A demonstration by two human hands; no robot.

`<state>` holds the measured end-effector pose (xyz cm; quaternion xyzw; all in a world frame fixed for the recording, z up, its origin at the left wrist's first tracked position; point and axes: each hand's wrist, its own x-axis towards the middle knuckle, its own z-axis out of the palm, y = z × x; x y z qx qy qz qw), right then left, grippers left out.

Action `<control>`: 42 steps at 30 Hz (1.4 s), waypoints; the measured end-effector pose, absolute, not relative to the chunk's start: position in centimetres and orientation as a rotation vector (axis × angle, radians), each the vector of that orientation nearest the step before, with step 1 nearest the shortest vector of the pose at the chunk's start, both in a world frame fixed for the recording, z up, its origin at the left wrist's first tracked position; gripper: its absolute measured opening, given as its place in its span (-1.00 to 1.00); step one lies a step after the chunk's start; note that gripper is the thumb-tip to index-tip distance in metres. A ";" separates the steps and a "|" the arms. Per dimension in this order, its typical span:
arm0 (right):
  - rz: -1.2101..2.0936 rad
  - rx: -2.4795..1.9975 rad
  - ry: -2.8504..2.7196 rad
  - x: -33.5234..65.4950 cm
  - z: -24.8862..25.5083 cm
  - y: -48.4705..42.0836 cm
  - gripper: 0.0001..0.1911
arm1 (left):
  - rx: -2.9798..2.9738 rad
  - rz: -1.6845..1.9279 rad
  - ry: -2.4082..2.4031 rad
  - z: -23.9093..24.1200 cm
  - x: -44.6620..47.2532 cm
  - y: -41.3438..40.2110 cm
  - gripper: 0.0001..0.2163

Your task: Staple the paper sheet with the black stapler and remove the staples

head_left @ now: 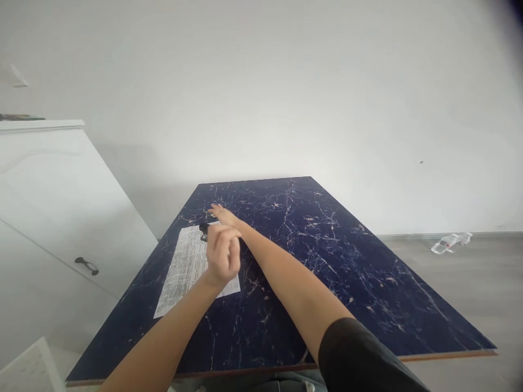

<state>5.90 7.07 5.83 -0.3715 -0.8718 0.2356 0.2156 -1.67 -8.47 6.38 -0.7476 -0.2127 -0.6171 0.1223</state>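
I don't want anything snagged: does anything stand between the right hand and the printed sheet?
Nothing visible stands between the right hand and the far edge of the printed sheet. The left hand and a dark object hide part of it; whether they touch is unclear.

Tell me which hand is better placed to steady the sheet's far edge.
Likely the right hand: outstretched near the far edge of the printed sheet. The left hand is curled, nearer the body, possibly holding a black object.

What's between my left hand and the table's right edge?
In the head view, your right forearm crosses that stretch, with dark-blue marbled tabletop on either side.
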 end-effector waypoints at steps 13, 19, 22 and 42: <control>0.447 -0.473 -2.828 6.2 0.0 -3.0 -0.43 | -3.066 -0.445 0.580 -1.2 6.1 -16.1 -0.91; 0.486 -0.470 -2.812 10.8 0.1 -4.4 -0.39 | -3.038 -0.371 0.515 -0.3 5.4 -16.3 -0.90; 0.453 -0.541 -2.793 14.6 0.2 -6.5 -0.38 | -3.006 -0.406 0.545 -0.3 5.5 -16.4 -0.89; -0.070 -1.425 -1.918 27.3 1.7 -9.3 -0.65 | -2.806 -0.979 -1.193 2.0 1.3 -5.2 -0.70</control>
